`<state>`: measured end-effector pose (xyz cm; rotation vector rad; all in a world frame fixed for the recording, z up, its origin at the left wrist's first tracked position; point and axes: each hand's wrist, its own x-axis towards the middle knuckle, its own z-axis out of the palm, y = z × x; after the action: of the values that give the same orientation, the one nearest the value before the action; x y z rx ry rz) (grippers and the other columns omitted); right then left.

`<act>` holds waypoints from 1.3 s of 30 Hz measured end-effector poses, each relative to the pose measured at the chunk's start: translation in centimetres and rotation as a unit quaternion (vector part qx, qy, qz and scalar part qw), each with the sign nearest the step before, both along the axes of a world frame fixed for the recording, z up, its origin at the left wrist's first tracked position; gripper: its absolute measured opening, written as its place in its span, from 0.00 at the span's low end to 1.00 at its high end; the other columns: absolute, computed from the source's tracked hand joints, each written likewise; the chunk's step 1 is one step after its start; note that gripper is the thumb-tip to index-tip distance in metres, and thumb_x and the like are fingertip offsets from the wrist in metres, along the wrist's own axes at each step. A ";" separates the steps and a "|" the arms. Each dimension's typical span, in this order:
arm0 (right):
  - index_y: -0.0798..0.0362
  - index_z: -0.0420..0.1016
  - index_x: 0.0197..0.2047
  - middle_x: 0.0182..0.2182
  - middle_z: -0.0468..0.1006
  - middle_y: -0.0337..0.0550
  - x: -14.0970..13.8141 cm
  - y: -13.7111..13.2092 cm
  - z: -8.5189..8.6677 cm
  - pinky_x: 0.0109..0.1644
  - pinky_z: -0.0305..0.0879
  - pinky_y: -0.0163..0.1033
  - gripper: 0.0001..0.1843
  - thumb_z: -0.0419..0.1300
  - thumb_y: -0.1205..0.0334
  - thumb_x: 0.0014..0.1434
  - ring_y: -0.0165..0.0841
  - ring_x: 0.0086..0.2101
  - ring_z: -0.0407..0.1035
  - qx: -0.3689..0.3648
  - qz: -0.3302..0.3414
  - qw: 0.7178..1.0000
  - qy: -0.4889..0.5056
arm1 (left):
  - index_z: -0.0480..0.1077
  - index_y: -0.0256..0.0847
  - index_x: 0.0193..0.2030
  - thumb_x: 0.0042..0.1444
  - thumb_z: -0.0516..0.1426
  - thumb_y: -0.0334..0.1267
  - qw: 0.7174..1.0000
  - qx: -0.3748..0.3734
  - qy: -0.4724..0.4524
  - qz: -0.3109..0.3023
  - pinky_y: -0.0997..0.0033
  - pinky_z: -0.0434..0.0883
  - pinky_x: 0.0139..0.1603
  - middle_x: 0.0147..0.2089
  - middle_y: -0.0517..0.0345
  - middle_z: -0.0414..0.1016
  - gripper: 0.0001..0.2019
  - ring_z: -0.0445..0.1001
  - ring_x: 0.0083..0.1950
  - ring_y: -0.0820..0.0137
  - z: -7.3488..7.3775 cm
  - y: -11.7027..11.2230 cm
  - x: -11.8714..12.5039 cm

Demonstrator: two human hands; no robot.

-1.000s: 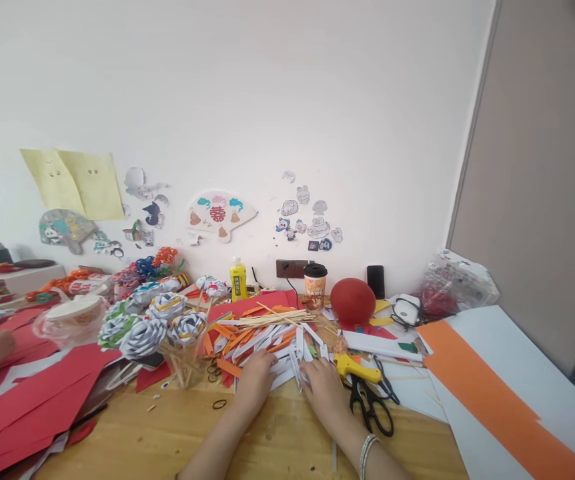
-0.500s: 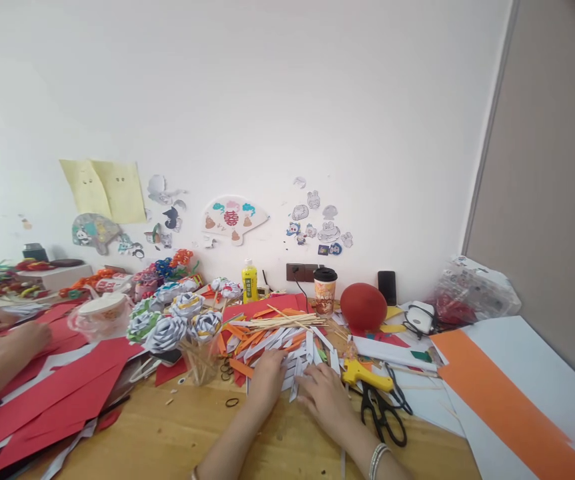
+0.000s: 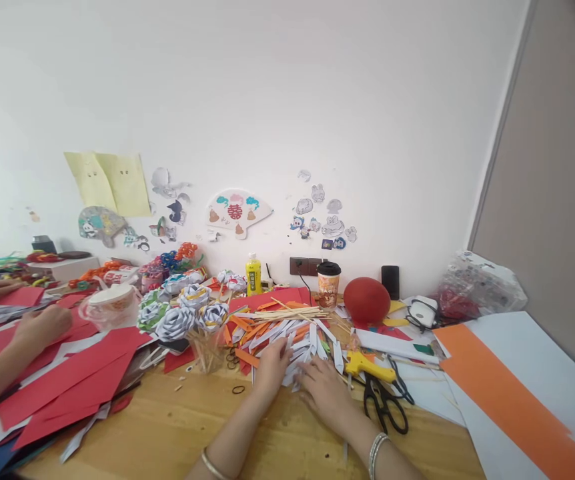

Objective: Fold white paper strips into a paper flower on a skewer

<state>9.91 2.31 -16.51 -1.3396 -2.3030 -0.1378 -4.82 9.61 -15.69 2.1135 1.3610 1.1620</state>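
Head view: left hand [image 3: 271,363] and right hand [image 3: 323,390] lie palm-down on the pile of white and orange paper strips [image 3: 287,333] at mid-counter [image 3: 167,427], fingers curled in. Whether either pinches a strip cannot be told. Light fingertip pressure seems advisable, clear of the scissors [image 3: 385,407] nearby.

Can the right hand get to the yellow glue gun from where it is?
Probably yes: the right hand rests on the paper strips just beside the glue gun, which lies uncovered; only black scissors sit nearby.
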 end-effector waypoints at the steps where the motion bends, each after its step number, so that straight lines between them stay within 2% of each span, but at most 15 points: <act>1: 0.48 0.71 0.42 0.47 0.71 0.40 0.0 0.1 0.0 0.53 0.52 0.47 0.11 0.59 0.62 0.54 0.41 0.49 0.57 -0.003 -0.001 1.000 0.000 | 0.62 0.41 0.24 0.48 0.49 0.34 1.000 -0.006 -0.010 -0.003 0.73 0.60 0.30 0.21 0.65 0.65 0.05 0.65 0.26 0.71 0.0 0.0 0.0; 5: 0.53 0.72 0.34 0.37 0.73 0.42 0.1 0.3 -0.1 0.49 0.56 0.42 0.07 0.62 0.61 0.50 0.39 0.44 0.61 -0.008 -0.017 1.000 0.024 | 0.59 0.42 0.24 0.49 0.49 0.36 0.998 -0.035 -0.059 -0.018 0.73 0.60 0.27 0.19 0.66 0.63 0.05 0.65 0.22 0.71 0.0 -0.2 0.2; 8: 0.54 0.71 0.34 0.36 0.71 0.42 0.0 0.4 -0.2 0.46 0.58 0.40 0.05 0.60 0.68 0.50 0.37 0.41 0.61 -0.001 -0.024 0.998 0.051 | 0.57 0.43 0.25 0.51 0.48 0.38 0.992 -0.061 -0.100 -0.037 0.73 0.61 0.24 0.19 0.66 0.65 0.06 0.66 0.20 0.71 -0.1 -0.3 0.4; 11: 0.55 0.71 0.38 0.39 0.70 0.44 -0.2 0.2 -0.1 0.45 0.58 0.38 0.14 0.55 0.77 0.48 0.36 0.41 0.61 0.005 -0.033 0.997 0.073 | 0.58 0.43 0.26 0.51 0.48 0.40 0.985 -0.088 -0.137 -0.058 0.73 0.63 0.24 0.20 0.65 0.68 0.07 0.68 0.20 0.71 -0.1 -0.4 0.7; 13: 0.55 0.70 0.41 0.40 0.69 0.46 -0.3 0.0 0.1 0.45 0.58 0.38 0.18 0.52 0.79 0.48 0.37 0.42 0.61 0.013 -0.063 0.994 0.086 | 0.58 0.42 0.26 0.51 0.50 0.42 0.979 -0.107 -0.159 -0.070 0.72 0.64 0.24 0.21 0.64 0.69 0.07 0.69 0.20 0.71 0.0 -0.5 0.8; 16: 0.55 0.71 0.39 0.40 0.70 0.48 -0.3 -0.1 0.2 0.45 0.58 0.41 0.15 0.53 0.76 0.49 0.40 0.42 0.61 0.024 -0.123 0.989 0.084 | 0.59 0.41 0.27 0.48 0.52 0.46 0.968 -0.137 -0.193 -0.079 0.72 0.64 0.21 0.23 0.61 0.71 0.10 0.70 0.21 0.69 0.1 -0.5 0.8; 19: 0.55 0.73 0.33 0.38 0.72 0.48 -0.2 -0.1 0.3 0.44 0.57 0.43 0.08 0.55 0.72 0.49 0.42 0.41 0.62 0.023 -0.138 0.989 0.046 | 0.59 0.41 0.29 0.46 0.52 0.51 0.957 -0.162 -0.229 -0.075 0.73 0.64 0.19 0.26 0.59 0.72 0.14 0.72 0.22 0.67 0.3 -0.4 0.8; 24: 0.57 0.73 0.41 0.37 0.74 0.51 -0.6 -0.1 0.8 0.41 0.57 0.42 0.17 0.49 0.77 0.52 0.42 0.40 0.64 -0.009 -0.191 0.982 -0.007 | 0.59 0.41 0.32 0.44 0.54 0.53 0.941 -0.195 -0.268 -0.067 0.73 0.65 0.19 0.28 0.58 0.74 0.17 0.73 0.24 0.66 0.4 0.0 0.7; 27: 0.58 0.73 0.41 0.37 0.75 0.52 -0.6 -0.1 1.3 0.40 0.57 0.42 0.15 0.51 0.76 0.51 0.43 0.40 0.65 -0.053 -0.218 0.974 -0.025 | 0.59 0.41 0.32 0.44 0.55 0.52 0.933 -0.216 -0.281 -0.068 0.73 0.65 0.20 0.28 0.59 0.73 0.17 0.73 0.24 0.67 0.3 0.0 0.7; 29: 0.57 0.74 0.40 0.36 0.75 0.52 -0.5 0.0 1.4 0.39 0.58 0.41 0.14 0.53 0.74 0.51 0.43 0.39 0.66 -0.068 -0.227 0.971 -0.023 | 0.59 0.41 0.31 0.44 0.55 0.52 0.929 -0.226 -0.285 -0.069 0.74 0.65 0.19 0.28 0.59 0.73 0.17 0.73 0.24 0.68 0.2 0.0 0.8; 33: 0.57 0.72 0.43 0.36 0.76 0.52 -0.2 0.1 1.4 0.39 0.58 0.39 0.16 0.51 0.74 0.53 0.41 0.38 0.68 -0.074 -0.243 0.967 -0.006 | 0.59 0.41 0.31 0.42 0.56 0.51 0.924 -0.240 -0.290 -0.074 0.75 0.63 0.18 0.26 0.60 0.73 0.17 0.72 0.23 0.69 0.1 0.1 0.8; 39: 0.59 0.75 0.33 0.33 0.76 0.54 0.5 0.3 1.3 0.38 0.59 0.39 0.11 0.52 0.75 0.51 0.42 0.37 0.68 -0.084 -0.259 0.961 0.045 | 0.58 0.42 0.28 0.40 0.57 0.51 0.916 -0.259 -0.288 -0.102 0.77 0.60 0.17 0.26 0.61 0.72 0.17 0.72 0.23 0.70 0.2 0.1 1.0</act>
<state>10.40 2.63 -15.23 -1.9708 -1.8731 -0.0460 -3.80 9.70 -15.50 1.3514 0.9953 1.0675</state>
